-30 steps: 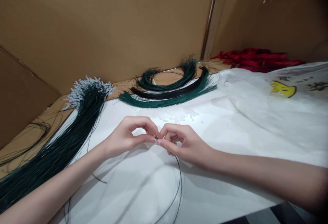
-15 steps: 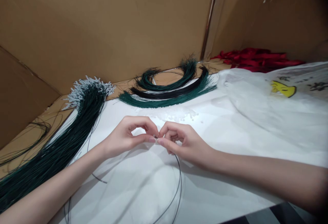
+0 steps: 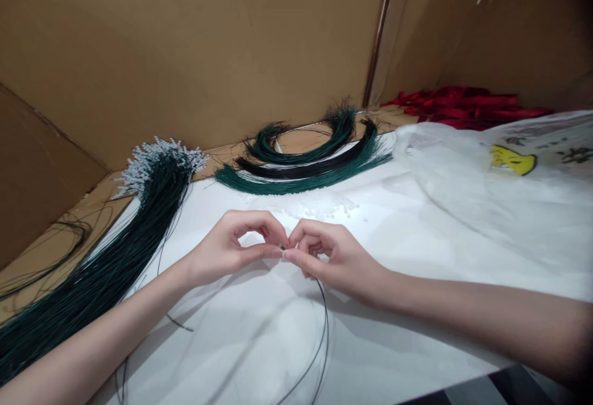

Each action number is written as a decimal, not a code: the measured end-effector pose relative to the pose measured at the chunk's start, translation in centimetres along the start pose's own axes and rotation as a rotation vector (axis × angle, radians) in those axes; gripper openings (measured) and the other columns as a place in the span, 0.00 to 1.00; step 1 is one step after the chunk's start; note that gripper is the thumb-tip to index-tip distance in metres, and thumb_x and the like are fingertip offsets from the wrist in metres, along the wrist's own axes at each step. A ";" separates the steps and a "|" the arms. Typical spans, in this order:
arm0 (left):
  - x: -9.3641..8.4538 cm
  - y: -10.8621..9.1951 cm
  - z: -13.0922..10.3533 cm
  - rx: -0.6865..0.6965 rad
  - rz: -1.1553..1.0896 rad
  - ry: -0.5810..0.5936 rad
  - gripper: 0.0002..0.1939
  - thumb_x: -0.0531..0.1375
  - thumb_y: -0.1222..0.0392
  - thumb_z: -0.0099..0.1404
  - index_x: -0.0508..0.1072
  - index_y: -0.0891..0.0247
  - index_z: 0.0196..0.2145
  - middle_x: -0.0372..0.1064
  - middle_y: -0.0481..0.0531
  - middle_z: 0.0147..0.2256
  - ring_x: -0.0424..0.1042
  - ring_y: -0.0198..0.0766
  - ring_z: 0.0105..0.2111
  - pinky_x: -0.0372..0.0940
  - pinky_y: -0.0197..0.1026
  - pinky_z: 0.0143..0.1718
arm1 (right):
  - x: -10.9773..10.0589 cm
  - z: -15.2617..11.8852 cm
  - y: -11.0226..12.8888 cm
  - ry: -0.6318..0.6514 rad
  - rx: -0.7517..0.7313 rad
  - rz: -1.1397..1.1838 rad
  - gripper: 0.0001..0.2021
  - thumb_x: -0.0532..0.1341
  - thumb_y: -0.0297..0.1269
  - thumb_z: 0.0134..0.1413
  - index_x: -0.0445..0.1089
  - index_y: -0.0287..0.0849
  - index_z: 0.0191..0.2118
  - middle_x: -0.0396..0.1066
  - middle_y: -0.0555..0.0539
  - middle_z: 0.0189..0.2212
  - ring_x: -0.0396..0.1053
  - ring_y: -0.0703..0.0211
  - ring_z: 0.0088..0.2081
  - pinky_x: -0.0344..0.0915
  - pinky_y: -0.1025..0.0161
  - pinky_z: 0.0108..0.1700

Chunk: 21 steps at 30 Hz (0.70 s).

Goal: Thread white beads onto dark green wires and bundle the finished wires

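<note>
My left hand (image 3: pixel 243 241) and my right hand (image 3: pixel 331 254) meet fingertip to fingertip above the white sheet, both closed in a pinch. A thin dark wire (image 3: pixel 325 315) runs down from my right hand in two strands toward the bottom edge. A tiny dark bit of it shows between the touching fingertips; whether a bead is there too is hidden by the fingers. Small white beads (image 3: pixel 327 206) lie scattered just beyond my hands. Left of my left hand rests a thick bundle of dark green wires (image 3: pixel 106 263) with white beaded tips (image 3: pixel 160 161).
Curved bunches of green and black wire (image 3: pixel 306 173) lie at the back against a cardboard wall (image 3: pixel 208 41). At right is a translucent plastic bag (image 3: pixel 467 189) with a yellow print. Red ribbons (image 3: pixel 467 107) are heaped behind it. Loose dark wires (image 3: pixel 69 247) lie far left.
Almost nothing differs. The pinched fingertips have shifted very slightly against each other, while the wire strands and surrounding things stay where they were.
</note>
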<state>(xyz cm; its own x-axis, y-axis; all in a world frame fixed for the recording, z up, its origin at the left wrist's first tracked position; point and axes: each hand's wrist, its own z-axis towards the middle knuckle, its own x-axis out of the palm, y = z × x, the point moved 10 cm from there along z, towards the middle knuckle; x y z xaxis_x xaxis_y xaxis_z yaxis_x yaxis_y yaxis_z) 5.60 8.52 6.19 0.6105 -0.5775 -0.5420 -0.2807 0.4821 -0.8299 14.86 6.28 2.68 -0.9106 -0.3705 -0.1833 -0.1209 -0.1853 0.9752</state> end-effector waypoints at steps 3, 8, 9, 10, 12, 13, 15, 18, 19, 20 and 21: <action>0.0 0.2 0.0 -0.010 0.004 0.007 0.06 0.63 0.59 0.66 0.75 0.65 0.34 0.74 0.52 0.32 0.72 0.35 0.33 0.67 0.38 0.38 | 0.0 0.0 -0.1 -0.003 0.003 -0.005 0.06 0.62 0.35 0.57 0.66 0.41 0.32 0.61 0.57 0.17 0.60 0.67 0.21 0.58 0.67 0.28; 0.0 0.2 0.0 -0.016 -0.010 0.014 0.06 0.63 0.60 0.66 0.74 0.65 0.34 0.74 0.52 0.33 0.71 0.35 0.33 0.67 0.38 0.39 | 0.0 0.0 -0.2 0.004 0.001 -0.002 0.05 0.61 0.35 0.58 0.66 0.41 0.33 0.62 0.57 0.17 0.60 0.67 0.22 0.57 0.67 0.28; 0.0 0.2 0.0 -0.017 -0.012 0.016 0.06 0.63 0.60 0.66 0.75 0.65 0.34 0.74 0.52 0.33 0.71 0.35 0.33 0.67 0.38 0.39 | 0.1 0.0 -0.2 0.007 0.002 0.001 0.05 0.62 0.35 0.58 0.66 0.41 0.33 0.62 0.57 0.17 0.60 0.67 0.22 0.57 0.67 0.28; 0.0 0.2 0.1 -0.018 -0.012 0.018 0.06 0.63 0.60 0.66 0.74 0.65 0.34 0.74 0.52 0.33 0.71 0.35 0.33 0.67 0.38 0.38 | 0.1 -0.1 -0.2 0.007 0.002 0.002 0.06 0.62 0.36 0.58 0.66 0.40 0.33 0.62 0.57 0.17 0.60 0.67 0.22 0.57 0.67 0.28; 0.1 0.2 0.1 -0.016 -0.012 0.019 0.06 0.63 0.60 0.66 0.74 0.65 0.34 0.74 0.52 0.33 0.71 0.35 0.33 0.67 0.38 0.38 | 0.1 -0.1 -0.3 0.006 0.006 0.002 0.06 0.62 0.36 0.58 0.66 0.41 0.33 0.61 0.57 0.17 0.60 0.67 0.22 0.57 0.67 0.28; 0.1 0.1 0.1 -0.017 -0.013 0.020 0.06 0.63 0.60 0.66 0.74 0.65 0.34 0.74 0.52 0.33 0.71 0.35 0.33 0.67 0.38 0.38 | 0.1 -0.1 -0.3 0.007 0.008 0.000 0.06 0.62 0.36 0.58 0.66 0.41 0.33 0.61 0.57 0.17 0.60 0.67 0.22 0.57 0.67 0.28; 0.1 0.2 0.0 -0.018 -0.011 0.024 0.05 0.63 0.60 0.66 0.74 0.65 0.34 0.74 0.52 0.33 0.71 0.35 0.33 0.66 0.38 0.38 | 0.1 -0.1 -0.3 0.007 0.012 -0.003 0.06 0.62 0.36 0.58 0.67 0.41 0.33 0.61 0.57 0.17 0.60 0.67 0.22 0.57 0.67 0.28; 0.2 0.4 0.0 -0.026 -0.005 0.031 0.06 0.63 0.60 0.66 0.74 0.65 0.35 0.73 0.51 0.33 0.71 0.35 0.34 0.66 0.38 0.38 | 0.1 -0.1 -0.3 0.012 0.008 -0.003 0.05 0.62 0.35 0.58 0.67 0.41 0.33 0.61 0.57 0.17 0.60 0.67 0.22 0.56 0.66 0.28; 0.1 0.5 -0.1 -0.029 -0.004 0.031 0.06 0.63 0.59 0.66 0.74 0.65 0.35 0.73 0.51 0.33 0.71 0.35 0.34 0.66 0.38 0.38 | 0.1 0.0 -0.3 0.011 0.005 -0.002 0.05 0.61 0.35 0.58 0.66 0.40 0.33 0.61 0.57 0.17 0.60 0.67 0.22 0.56 0.66 0.28; 0.1 0.5 -0.1 -0.029 -0.003 0.031 0.06 0.63 0.59 0.66 0.74 0.65 0.35 0.73 0.51 0.33 0.71 0.35 0.34 0.66 0.38 0.38 | 0.1 0.0 -0.3 0.010 0.005 -0.002 0.06 0.61 0.35 0.58 0.66 0.40 0.32 0.61 0.57 0.18 0.59 0.67 0.22 0.56 0.66 0.28; 0.1 0.5 -0.1 -0.031 -0.003 0.031 0.06 0.63 0.59 0.66 0.74 0.65 0.35 0.73 0.51 0.33 0.71 0.35 0.34 0.66 0.38 0.38 | 0.1 0.0 -0.4 0.011 0.006 -0.001 0.06 0.62 0.35 0.58 0.66 0.40 0.32 0.61 0.57 0.17 0.59 0.67 0.22 0.56 0.66 0.28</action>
<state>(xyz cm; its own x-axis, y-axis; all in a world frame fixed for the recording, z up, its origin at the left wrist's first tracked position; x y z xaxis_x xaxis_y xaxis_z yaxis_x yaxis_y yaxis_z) 5.46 8.66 5.68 0.5882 -0.5994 -0.5428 -0.3022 0.4597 -0.8351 14.82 6.29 2.31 -0.9061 -0.3800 -0.1856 -0.1243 -0.1802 0.9757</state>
